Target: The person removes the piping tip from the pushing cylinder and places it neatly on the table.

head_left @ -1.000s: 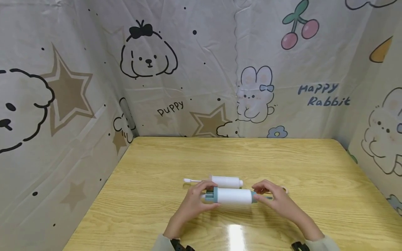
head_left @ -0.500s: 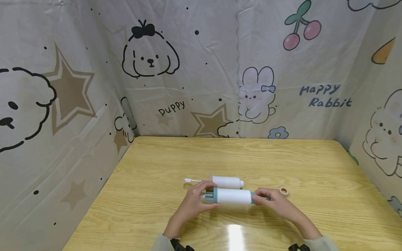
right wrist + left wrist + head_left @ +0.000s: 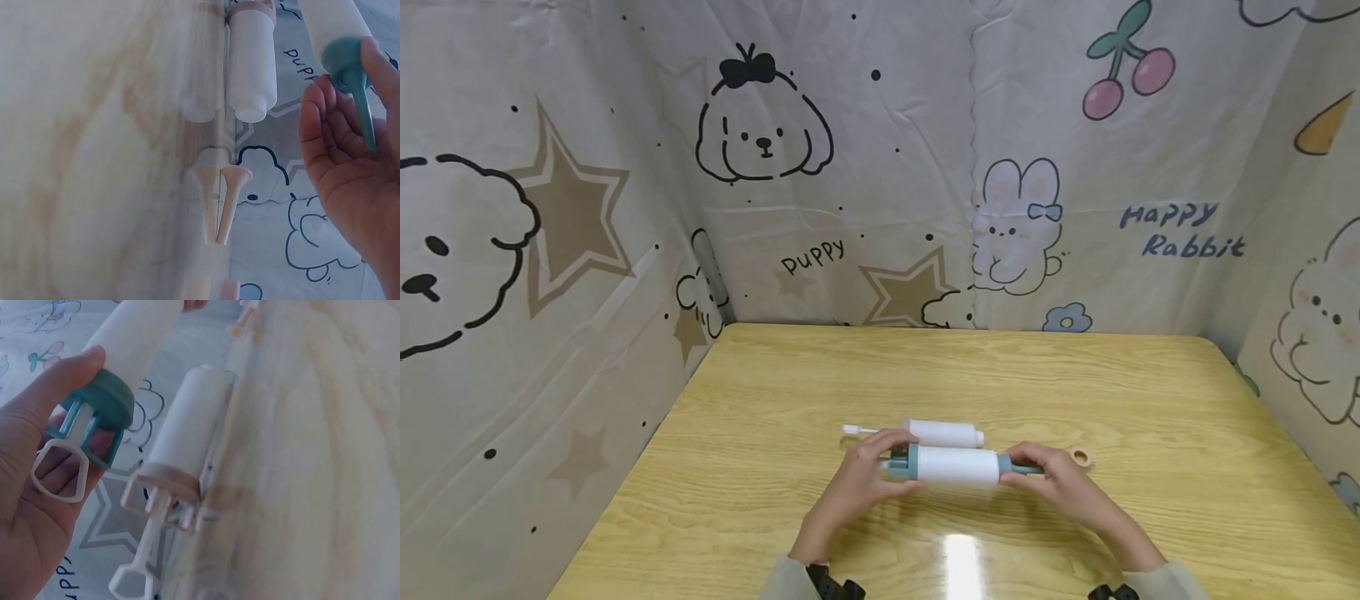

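Note:
In the head view, a white-barrelled plunger syringe (image 3: 958, 465) with a teal collar and slim teal nozzle lies sideways between both hands. My left hand (image 3: 857, 475) grips it at the collar (image 3: 106, 403), thumb on one side and fingers on the other. Below the collar in the left wrist view sticks out its white loop handle (image 3: 83, 472). My right hand (image 3: 1060, 479) holds the teal nozzle end (image 3: 347, 59) between thumb and fingers, the thin tip pointing toward the palm. Behind lies a second white syringe (image 3: 942, 433) with a beige collar, its plunger (image 3: 140, 562) drawn out.
A peach nozzle (image 3: 234, 194) stands out in the right wrist view, beside its reflection in the shiny table. Near my right hand lies a small peach ring-shaped piece (image 3: 1081, 457). Printed cloth (image 3: 887, 167) walls the wooden table (image 3: 775, 375) at the back and sides.
My right fingers, earlier raised and spread at the teal end, have come down round it and shifted slightly. The peach ring has come into full sight. My left hand keeps its grip.

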Available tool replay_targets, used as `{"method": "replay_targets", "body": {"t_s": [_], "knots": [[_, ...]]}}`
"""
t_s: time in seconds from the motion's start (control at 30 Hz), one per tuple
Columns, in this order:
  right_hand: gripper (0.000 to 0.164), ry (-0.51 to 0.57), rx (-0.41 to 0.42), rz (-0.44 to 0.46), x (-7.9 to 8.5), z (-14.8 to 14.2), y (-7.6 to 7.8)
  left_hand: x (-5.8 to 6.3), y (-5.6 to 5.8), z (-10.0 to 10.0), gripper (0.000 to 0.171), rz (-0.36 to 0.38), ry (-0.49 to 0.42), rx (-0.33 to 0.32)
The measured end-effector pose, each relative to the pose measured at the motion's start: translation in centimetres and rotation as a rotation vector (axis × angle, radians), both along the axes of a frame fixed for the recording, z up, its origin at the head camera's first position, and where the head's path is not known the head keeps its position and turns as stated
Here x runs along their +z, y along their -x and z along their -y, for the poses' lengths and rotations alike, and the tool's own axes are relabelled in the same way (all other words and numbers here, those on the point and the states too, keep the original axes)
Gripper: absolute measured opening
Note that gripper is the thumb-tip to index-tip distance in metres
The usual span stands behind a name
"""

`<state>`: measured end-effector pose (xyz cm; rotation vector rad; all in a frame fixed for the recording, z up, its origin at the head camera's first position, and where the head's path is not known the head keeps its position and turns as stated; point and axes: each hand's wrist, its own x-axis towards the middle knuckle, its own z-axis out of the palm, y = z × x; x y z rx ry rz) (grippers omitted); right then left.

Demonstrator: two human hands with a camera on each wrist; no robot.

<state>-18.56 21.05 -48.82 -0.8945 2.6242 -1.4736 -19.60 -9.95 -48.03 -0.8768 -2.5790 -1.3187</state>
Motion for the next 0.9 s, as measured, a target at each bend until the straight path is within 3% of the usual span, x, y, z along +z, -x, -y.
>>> {"method": "replay_targets", "body": {"t_s": [0.23,0.5,0.67,0.8,0.9], "knots": [[0.019,-0.026,-0.061,-0.156,-0.09,0.47,-0.20,-0.38,0.19,0.37,0.051,0.031,-0.003,-0.008],[0.044,-0.038,-0.044,-0.352,-0.06,0.75,-0.22,-0.61,0.18,0.55,0.051,0.058,-0.013,-0.003],[0.049,-0.075,-0.053,-0.439,-0.04,0.82,-0.12,-0.63,0.21,0.60,0.051,0.062,-0.020,-0.004],[0.050,-0.097,-0.085,-0.361,0.29,0.85,-0.22,-0.48,0.22,0.65,0.052,0.076,-0.026,-0.004],[0.041,-0.080,-0.113,-0.191,0.54,0.64,-0.21,-0.36,0.21,0.65,0.052,0.070,-0.033,-0.005]]}}
